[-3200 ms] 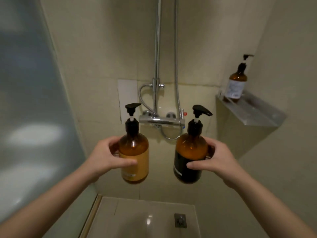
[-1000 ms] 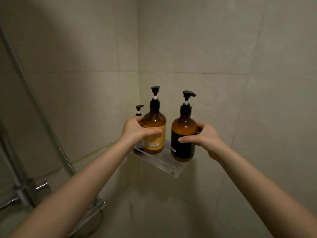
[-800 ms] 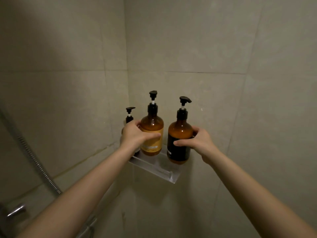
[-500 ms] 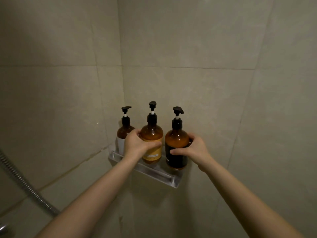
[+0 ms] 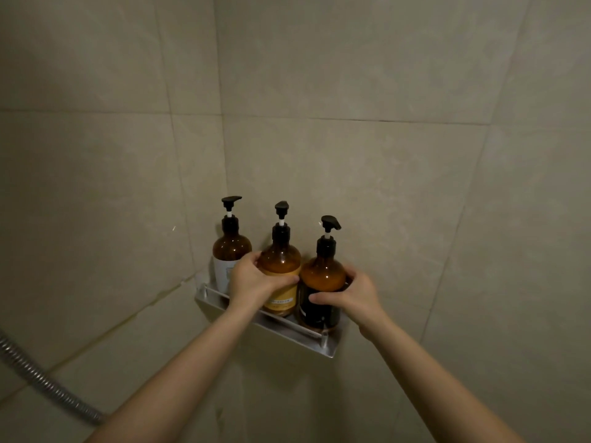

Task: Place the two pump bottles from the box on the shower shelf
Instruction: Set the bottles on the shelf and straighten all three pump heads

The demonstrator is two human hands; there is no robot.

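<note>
Two amber pump bottles stand upright on the metal shower shelf [image 5: 295, 334] in the tiled corner. The yellow-labelled bottle [image 5: 281, 266] is in the middle, and my left hand [image 5: 251, 281] wraps around its left side. The black-labelled bottle [image 5: 321, 282] stands at the shelf's right end, gripped from the right by my right hand [image 5: 350, 295]. Both bottle bases sit behind the shelf's front rail. The two bottles nearly touch each other.
A third amber pump bottle with a white label [image 5: 228, 254] stands at the shelf's left end, against the corner. A metal shower hose [image 5: 48, 386] runs along the lower left. Beige tiled walls enclose the corner.
Both hands carried the two bottles from mid-air by the shower mixer to the corner shelf and set them down beside the white-labelled bottle. Over the last half second the hands stay on them.
</note>
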